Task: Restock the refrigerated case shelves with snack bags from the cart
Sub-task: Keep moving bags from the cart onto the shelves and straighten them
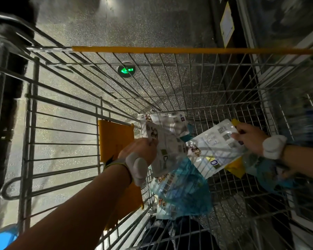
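I look down into a wire shopping cart [170, 83]. My left hand [139, 150] grips a white snack bag [167, 148] by its left edge inside the basket. My right hand [249, 138] holds a second white snack bag [215, 148] by its top right corner, lifted at a tilt. Another white bag [170, 121] lies at the far end of the basket. More bags, white and blue [181, 193], lie in a pile on the cart floor beneath both held ones.
An orange child-seat flap [116, 139] stands left of my left hand. The cart's orange handle bar [170, 50] crosses the top. The refrigerated case's edge [296, 105] runs down the right side. A green arrow light [126, 70] glows in the speckled floor.
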Available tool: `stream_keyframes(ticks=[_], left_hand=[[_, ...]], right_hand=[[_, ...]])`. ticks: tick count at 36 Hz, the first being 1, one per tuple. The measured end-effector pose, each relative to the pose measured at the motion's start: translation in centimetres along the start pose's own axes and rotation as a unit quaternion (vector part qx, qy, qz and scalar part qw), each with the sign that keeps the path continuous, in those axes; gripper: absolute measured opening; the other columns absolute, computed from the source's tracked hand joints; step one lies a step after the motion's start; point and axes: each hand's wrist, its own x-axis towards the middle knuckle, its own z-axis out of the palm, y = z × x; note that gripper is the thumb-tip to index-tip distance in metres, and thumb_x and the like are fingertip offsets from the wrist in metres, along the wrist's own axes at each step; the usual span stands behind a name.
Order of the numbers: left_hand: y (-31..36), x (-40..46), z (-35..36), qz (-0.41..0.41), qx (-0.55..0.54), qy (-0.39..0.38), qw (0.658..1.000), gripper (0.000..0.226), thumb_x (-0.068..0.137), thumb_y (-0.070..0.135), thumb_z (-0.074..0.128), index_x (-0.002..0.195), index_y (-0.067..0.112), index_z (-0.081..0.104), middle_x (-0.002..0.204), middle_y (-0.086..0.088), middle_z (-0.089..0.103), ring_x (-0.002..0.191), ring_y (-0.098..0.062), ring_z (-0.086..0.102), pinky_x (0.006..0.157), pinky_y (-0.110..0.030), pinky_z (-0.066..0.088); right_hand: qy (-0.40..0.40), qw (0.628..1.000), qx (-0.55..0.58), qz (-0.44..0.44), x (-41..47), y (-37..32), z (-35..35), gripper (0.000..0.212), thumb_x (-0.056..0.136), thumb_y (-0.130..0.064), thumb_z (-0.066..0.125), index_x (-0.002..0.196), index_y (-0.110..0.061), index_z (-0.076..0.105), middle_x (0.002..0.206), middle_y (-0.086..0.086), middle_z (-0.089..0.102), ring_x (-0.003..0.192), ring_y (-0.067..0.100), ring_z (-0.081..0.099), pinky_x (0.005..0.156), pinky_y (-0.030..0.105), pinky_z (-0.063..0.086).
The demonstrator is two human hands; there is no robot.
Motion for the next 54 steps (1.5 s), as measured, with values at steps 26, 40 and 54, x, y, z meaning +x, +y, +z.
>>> stream_keyframes(ticks=[26,40,54], left_hand=[[-0.5,0.1,1.1,0.061,0.083,0.006,0.995,0.045,0.102,0.059,0.024,0.115,0.036,0.06,0.101,0.0,0.067,0.087,-0.022,0.065,0.083,-0.043,0.057],[-0.3,0.3,1.0,0.047,0.041,-0.022,0.998,0.056,0.103,0.058,0.024,0.105,0.02,0.064,0.093,-0.003,0.068,0.076,-0.018,0.064,0.064,-0.028,0.048],[1.3,0.5,1.1,-0.001,-0.009,-0.101,0.995,0.042,0.107,0.038,0.037,0.117,0.008,0.064,0.095,-0.012,0.066,0.083,-0.03,0.063,0.074,-0.034,0.053]], right_hand=[[-0.114,0.93,0.323,0.133,-0.6,-2.9,5.2,0.019,0.097,-0.016,0.054,0.107,-0.001,0.057,0.105,0.019,0.069,0.102,0.036,0.065,0.09,0.05,0.053],[-0.167,0.9,0.389,0.104,-1.2,-4.9,10.1,0.014,0.099,-0.013,0.049,0.091,-0.011,0.059,0.104,0.018,0.058,0.1,0.035,0.057,0.091,0.051,0.049],[-0.168,0.914,0.358,0.095,0.2,-4.0,9.0,0.013,0.096,-0.007,0.052,0.105,-0.006,0.061,0.105,0.019,0.062,0.099,0.035,0.062,0.088,0.049,0.05]])
